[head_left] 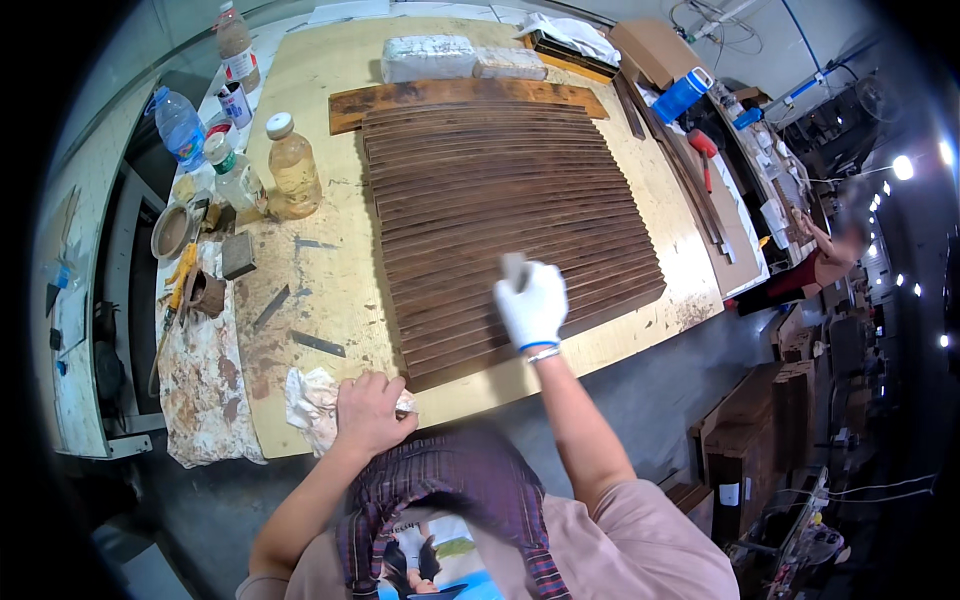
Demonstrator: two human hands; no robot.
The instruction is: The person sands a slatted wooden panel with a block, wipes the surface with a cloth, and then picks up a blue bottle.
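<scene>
Bottles [292, 165] of yellowish liquid stand at the workbench's [330, 290] left edge, near a dish [172, 230]. Gloved right hand [533, 303] pinches a small pad [513, 268] on the dark wood slats [500, 220]. Bare left hand [368, 410] lies curled on a crumpled rag [312, 402] at the near edge, its fingertips hidden.

The right hand [533, 303] at the centre of the frame wears a white glove with a blue cuff edge and a pale wristband just below it. The left hand [368, 412], lower centre-left, is bare. Along the lower edge show short pale pink sleeves and a dark purple plaid apron.
</scene>
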